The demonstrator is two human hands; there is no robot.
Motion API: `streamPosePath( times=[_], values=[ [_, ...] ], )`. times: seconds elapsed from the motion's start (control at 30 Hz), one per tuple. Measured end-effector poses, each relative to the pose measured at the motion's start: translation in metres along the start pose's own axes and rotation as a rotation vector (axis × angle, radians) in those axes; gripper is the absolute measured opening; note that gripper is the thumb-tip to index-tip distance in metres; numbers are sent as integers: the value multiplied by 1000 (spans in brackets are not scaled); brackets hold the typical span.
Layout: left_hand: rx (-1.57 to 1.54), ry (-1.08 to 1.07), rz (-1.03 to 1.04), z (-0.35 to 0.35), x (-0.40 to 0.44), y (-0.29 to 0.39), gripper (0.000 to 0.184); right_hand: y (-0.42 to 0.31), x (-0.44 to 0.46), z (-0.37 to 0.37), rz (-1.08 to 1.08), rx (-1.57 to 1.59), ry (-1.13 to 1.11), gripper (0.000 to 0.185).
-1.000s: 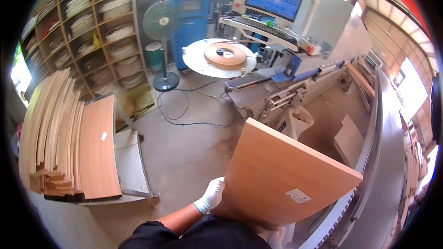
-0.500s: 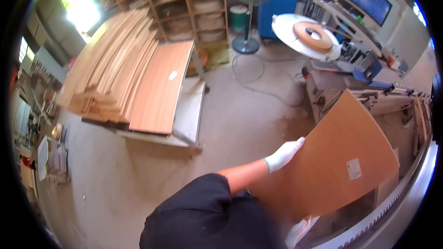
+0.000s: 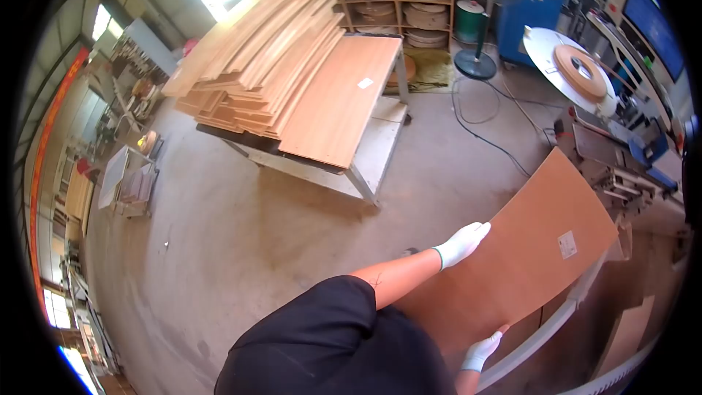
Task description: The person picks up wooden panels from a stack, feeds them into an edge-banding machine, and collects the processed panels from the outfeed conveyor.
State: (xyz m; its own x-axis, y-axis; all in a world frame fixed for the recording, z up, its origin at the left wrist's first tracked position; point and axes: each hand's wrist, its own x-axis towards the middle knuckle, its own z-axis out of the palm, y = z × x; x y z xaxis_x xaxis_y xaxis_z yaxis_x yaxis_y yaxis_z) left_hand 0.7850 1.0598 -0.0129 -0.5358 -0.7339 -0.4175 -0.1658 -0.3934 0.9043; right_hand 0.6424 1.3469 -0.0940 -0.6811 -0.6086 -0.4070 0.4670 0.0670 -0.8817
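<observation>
- The board (image 3: 515, 260) is held in the air before the person's body, off the worktop's near right corner and well apart from it, its labelled face toward the person.
- The left hand (image 3: 462, 244), white-gloved, pinches the board's left edge, fingers lying close together; those behind are hidden.
- The right hand (image 3: 482, 350), also gloved, grips the opposite edge lower down. It shows more fully than a second ago, when the board largely covered it; how its fingers lie underneath cannot be told.
- The view has swung left: the worktop (image 3: 241, 142) now stands nearer the middle and the edging coil (image 3: 578, 73) nearer the right. The board has stayed in both hands throughout, so the work in hand seems to be at a carrying stage.
- On the board, a white sticker (image 3: 567, 244) bears print too small to read.
- A panel (image 3: 340, 95) lies along the worktop's right edge, reaching the near edge; its pale tag (image 3: 365, 83) is illegible. The stack (image 3: 263, 44) covers the left side.
- Farther out, the monitor (image 3: 653, 29) shows a blue screen without readable text. No brand can be made out.
</observation>
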Motion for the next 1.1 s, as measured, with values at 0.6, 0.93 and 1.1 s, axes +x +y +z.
streamPosePath(
  times=[0.6,0.93,1.1],
  values=[
    [-188,630,362,-227,-37,-47,48,125,-20,139,177,-123,-613,70],
    [208,357,15,-300,-8,-6,50,144,-66,218,409,-287,-110,70],
    [640,234,-310,-290,-1,-92,39,140,-124,212,663,-243,-193,66]
  ],
)
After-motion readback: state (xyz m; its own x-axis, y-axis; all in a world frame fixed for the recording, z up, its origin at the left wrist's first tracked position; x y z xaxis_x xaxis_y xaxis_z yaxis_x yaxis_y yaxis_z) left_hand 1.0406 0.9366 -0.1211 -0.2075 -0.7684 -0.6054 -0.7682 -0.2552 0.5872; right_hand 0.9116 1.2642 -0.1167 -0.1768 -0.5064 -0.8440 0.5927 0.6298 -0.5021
